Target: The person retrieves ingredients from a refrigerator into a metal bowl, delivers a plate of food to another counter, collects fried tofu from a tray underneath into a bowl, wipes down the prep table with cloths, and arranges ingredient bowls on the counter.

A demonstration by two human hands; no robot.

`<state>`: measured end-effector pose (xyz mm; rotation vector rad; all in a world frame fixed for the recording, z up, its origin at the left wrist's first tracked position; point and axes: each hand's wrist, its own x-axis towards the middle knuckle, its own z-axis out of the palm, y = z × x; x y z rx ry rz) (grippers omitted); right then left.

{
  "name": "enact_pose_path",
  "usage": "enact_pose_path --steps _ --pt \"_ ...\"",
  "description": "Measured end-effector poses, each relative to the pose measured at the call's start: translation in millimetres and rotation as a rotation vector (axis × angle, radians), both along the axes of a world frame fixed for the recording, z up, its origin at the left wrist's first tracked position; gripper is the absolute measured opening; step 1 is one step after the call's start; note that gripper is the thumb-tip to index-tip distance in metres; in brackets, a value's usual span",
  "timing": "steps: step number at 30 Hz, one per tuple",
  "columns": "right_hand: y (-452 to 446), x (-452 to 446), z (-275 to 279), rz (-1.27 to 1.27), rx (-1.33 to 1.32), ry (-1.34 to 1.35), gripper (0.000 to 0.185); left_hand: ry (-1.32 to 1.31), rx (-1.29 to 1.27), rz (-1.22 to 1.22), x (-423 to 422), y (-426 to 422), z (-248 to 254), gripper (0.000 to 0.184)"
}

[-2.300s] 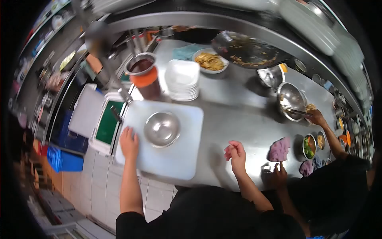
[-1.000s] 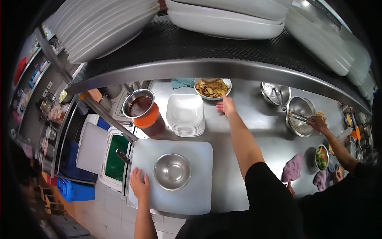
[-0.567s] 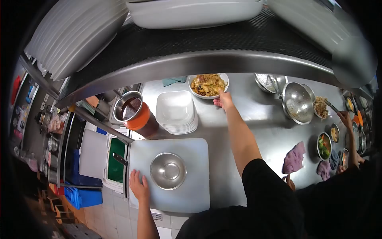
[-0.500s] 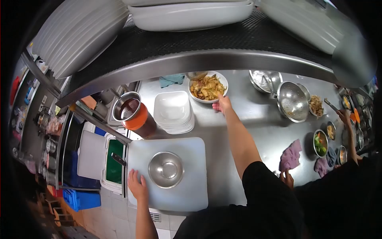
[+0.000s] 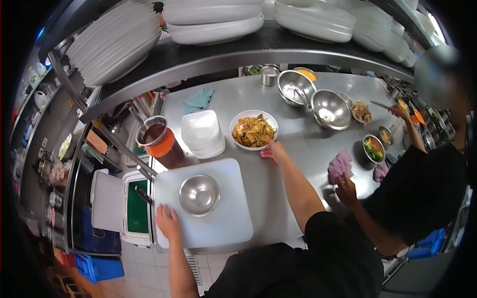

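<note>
A white plate [image 5: 233,140] heaped with fried noodles [image 5: 254,131] sits on the steel counter. My right hand [image 5: 275,152] is closed on its lower right edge, thumb at the rim and fingers beside and under it. My left hand [image 5: 168,222] rests on the left edge of a white cutting board [image 5: 223,226], fingers stretched out and holding nothing. On that board stands a steel mixing bowl [image 5: 199,195], just right of the left hand. A knife with a dark handle [image 5: 144,195] lies by the board's left edge.
Stacked white dishes [image 5: 201,131] and an orange-banded container [image 5: 166,144] stand behind the board. A shelf edge [image 5: 248,62] crosses above, bearing plates. At right, a co-worker's hand [image 5: 346,190] touches a purple cloth [image 5: 340,166]; steel bowls [image 5: 330,109] stand beyond.
The metal vessel that was over the back of the noodle plate is gone from there. My view has tilted up, showing more of the counter. Both my hands keep their places.
</note>
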<state>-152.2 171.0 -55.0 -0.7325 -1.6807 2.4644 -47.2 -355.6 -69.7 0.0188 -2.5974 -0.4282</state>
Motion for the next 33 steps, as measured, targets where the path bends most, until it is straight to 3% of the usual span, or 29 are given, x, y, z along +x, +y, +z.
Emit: enact_pose_path --steps 6,8,10,12,15,19,20,23,25,26,28,29,32,33 --pt "-22 123 -5 -0.013 -0.08 -0.029 0.038 0.0 0.041 -0.05 5 -3 1 0.033" --pt "-34 172 0 -0.075 -0.118 -0.058 0.039 -0.162 0.602 -0.11 4 3 13 0.038" --pt "-42 225 -6 -0.079 -0.187 -0.091 0.04 -0.091 0.611 -0.244 -9 9 8 0.043" --pt "-55 277 -1 -0.154 -0.18 -0.121 0.041 -0.542 0.986 -0.332 -16 23 18 0.05" --pt "-85 354 12 -0.265 -0.181 -0.135 0.039 -0.744 0.947 -0.435 -30 28 0 0.039" --pt "-115 471 -7 -0.372 -0.278 -0.062 0.048 -0.722 0.882 -0.619 -12 46 -8 0.04" --pt "-128 499 1 -0.433 -0.237 -0.081 0.049 -0.72 0.935 -0.653 11 61 3 0.039" --pt "-152 582 -5 -0.475 -0.219 -0.105 0.051 -0.854 0.758 -0.747 70 101 38 0.035" --pt "-165 642 -35 -0.56 -0.247 -0.129 0.052 -0.97 0.783 -0.875 80 121 -4 0.037" --pt "-171 674 -39 -0.571 -0.241 -0.114 0.053 -0.978 0.778 -0.916 104 143 3 0.037" --pt "-183 734 -31 -0.698 -0.252 -0.113 0.053 -0.913 0.338 -1.007 189 176 48 0.05" --pt "-186 766 -32 -0.755 -0.27 -0.102 0.052 -1.065 0.391 -0.969 239 204 79 0.048" --pt "-185 845 -42 -0.946 -0.246 -0.118 0.052 -1.165 0.602 -1.298 249 276 -79 0.035" --pt "-184 879 -51 -1.012 -0.253 -0.105 0.054 -1.366 0.816 -1.265 275 296 -114 0.035"
